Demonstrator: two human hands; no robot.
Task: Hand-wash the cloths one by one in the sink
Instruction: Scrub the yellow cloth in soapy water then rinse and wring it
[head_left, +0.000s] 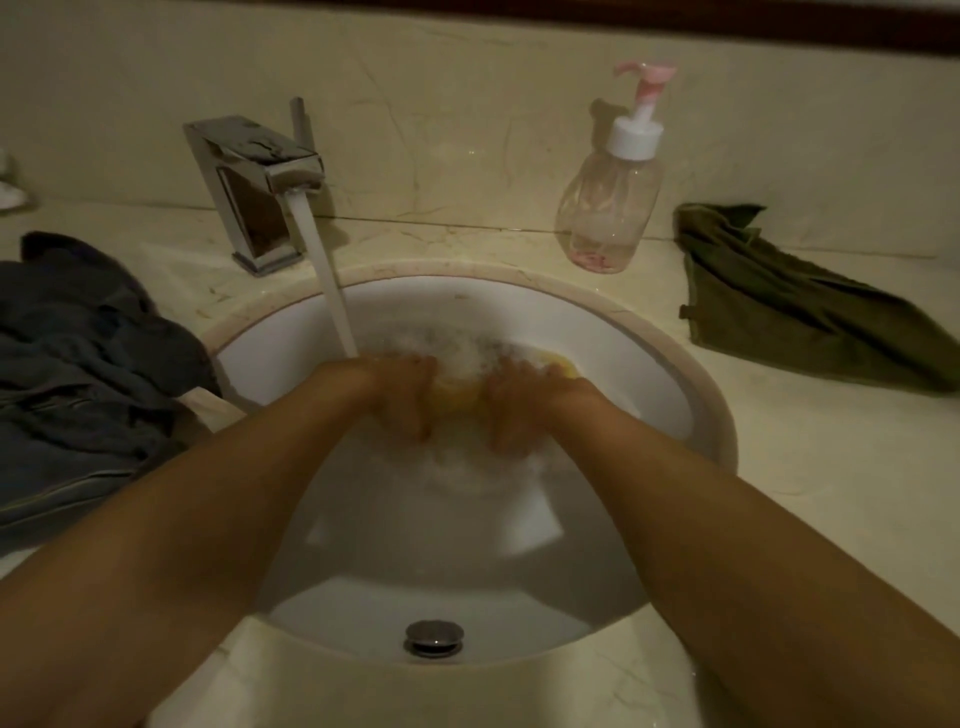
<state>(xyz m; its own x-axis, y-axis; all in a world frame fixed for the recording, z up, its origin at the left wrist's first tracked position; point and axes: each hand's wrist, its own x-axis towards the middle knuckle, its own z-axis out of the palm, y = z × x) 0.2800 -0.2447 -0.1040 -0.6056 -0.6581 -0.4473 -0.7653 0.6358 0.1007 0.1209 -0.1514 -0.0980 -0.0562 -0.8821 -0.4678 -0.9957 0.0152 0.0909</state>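
A yellow cloth (457, 396) lies bunched in foamy water inside the white oval sink (670, 374). My left hand (402, 397) grips its left part and my right hand (519, 410) grips its right part, fingers curled down into the water. Foam covers the far part of the cloth. Water runs from the chrome tap (260, 176) in a white stream that lands just beside my left wrist. The sink holds cloudy water around both hands.
A heap of dark grey-blue cloths (78, 374) lies on the counter left of the sink. A dark green cloth (795, 306) lies at the right. A clear pump bottle (613, 202) with pink liquid stands behind the sink. The overflow hole (434, 636) faces me.
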